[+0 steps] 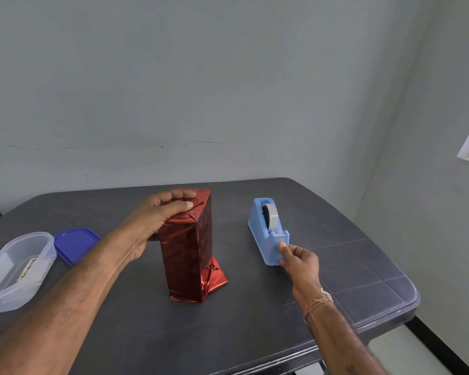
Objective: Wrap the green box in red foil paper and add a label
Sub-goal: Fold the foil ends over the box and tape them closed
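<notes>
The box (192,253) stands upright in the middle of the table, fully covered in shiny red foil, with loose foil flaring out at its lower right. My left hand (157,217) lies over its top, fingers and thumb curled around the folded foil there. To the right sits a light blue tape dispenser (268,231) with a grey tape roll. My right hand (298,259) is at the dispenser's near end, thumb and fingers pinched together just below the cutter; whether a strip of tape is between them is too small to tell. The label lies inside the clear container.
A clear plastic container (0,299) with a printed label (27,269) inside sits at the left edge, its blue lid (75,244) beside it. The dark table (255,320) ends at the right and near edges; a grey wall stands behind.
</notes>
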Available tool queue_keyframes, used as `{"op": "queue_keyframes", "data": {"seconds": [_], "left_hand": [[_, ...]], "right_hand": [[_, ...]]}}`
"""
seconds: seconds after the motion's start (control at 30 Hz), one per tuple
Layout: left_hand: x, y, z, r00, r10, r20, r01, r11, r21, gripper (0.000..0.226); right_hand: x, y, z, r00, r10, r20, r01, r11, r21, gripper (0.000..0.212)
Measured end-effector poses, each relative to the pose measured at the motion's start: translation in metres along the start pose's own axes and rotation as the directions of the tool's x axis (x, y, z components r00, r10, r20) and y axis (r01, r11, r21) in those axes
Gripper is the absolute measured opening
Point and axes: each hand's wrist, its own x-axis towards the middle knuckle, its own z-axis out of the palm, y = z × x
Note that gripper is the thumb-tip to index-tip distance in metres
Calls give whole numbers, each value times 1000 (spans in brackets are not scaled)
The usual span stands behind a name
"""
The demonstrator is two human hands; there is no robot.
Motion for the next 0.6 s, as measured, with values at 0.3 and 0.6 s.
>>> {"op": "queue_keyframes", "data": {"seconds": [0.3,0.6], "left_hand": [[-1,1,2,1000,4,-1,-4,1000,5,20],[-3,5,0,1000,0,18,0,1000,19,18]], "right_hand": [[-2,3,5,994,-41,-99,28,991,-129,17],[-39,-8,-6,998,-12,57,24,978,-208,29]]}}
